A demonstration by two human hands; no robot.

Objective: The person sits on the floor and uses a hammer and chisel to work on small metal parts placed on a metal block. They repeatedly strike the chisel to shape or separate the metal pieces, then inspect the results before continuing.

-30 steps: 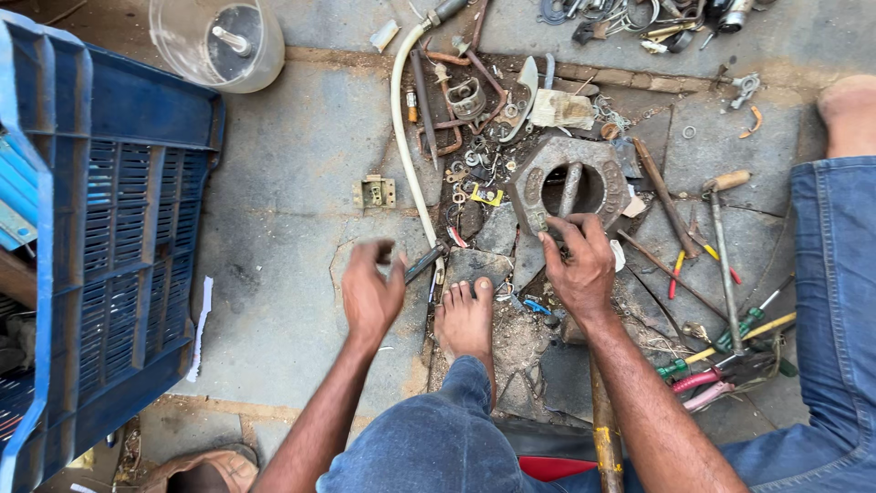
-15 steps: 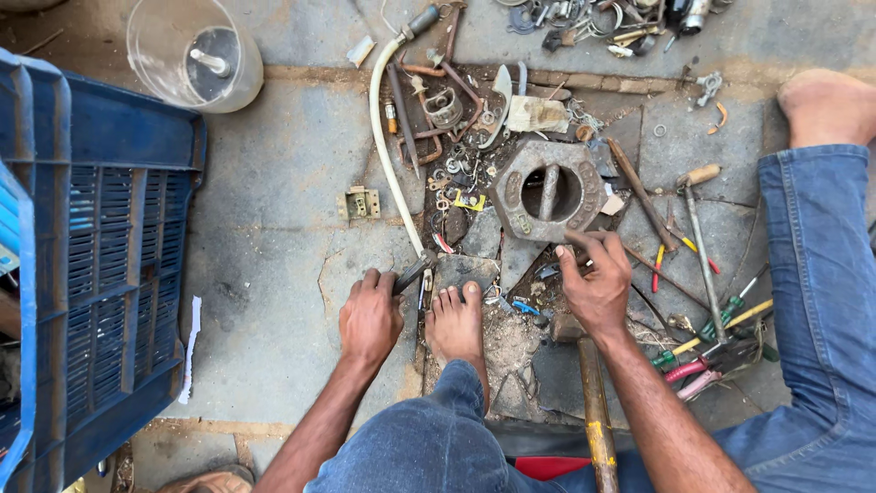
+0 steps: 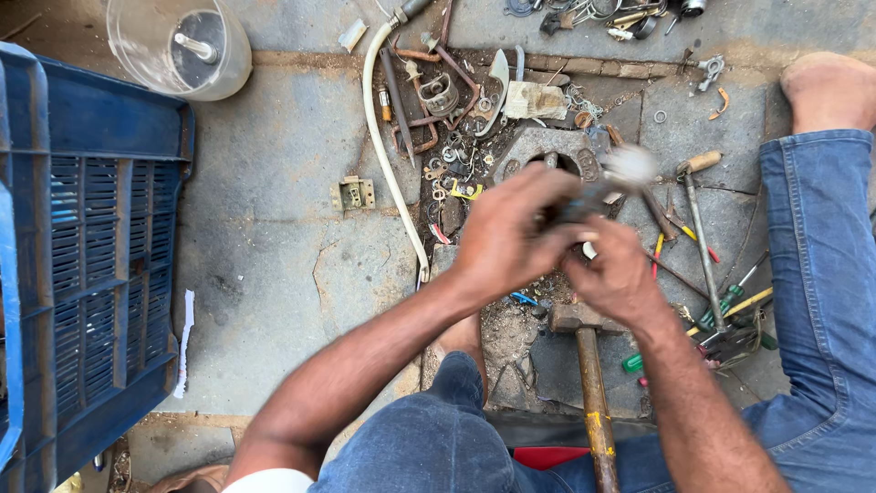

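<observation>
Both my hands are raised over a pile of scrap metal. My left hand is closed around a dark metal part that is blurred, with a pale end sticking out to the right. My right hand meets it from below and grips the same part. Under them lies a grey metal housing with a round hole, mostly hidden by my hands. A hammer with a wooden handle lies on the ground just below my right hand.
A blue plastic crate fills the left side. A clear plastic jar stands at the top left. A white hose, a small metal latch, loose washers and several screwdrivers lie around. My bare foot rests at the top right.
My hands left the ground beside my foot and came up together. They now hold a dark metal part between them, moving fast enough to blur.
</observation>
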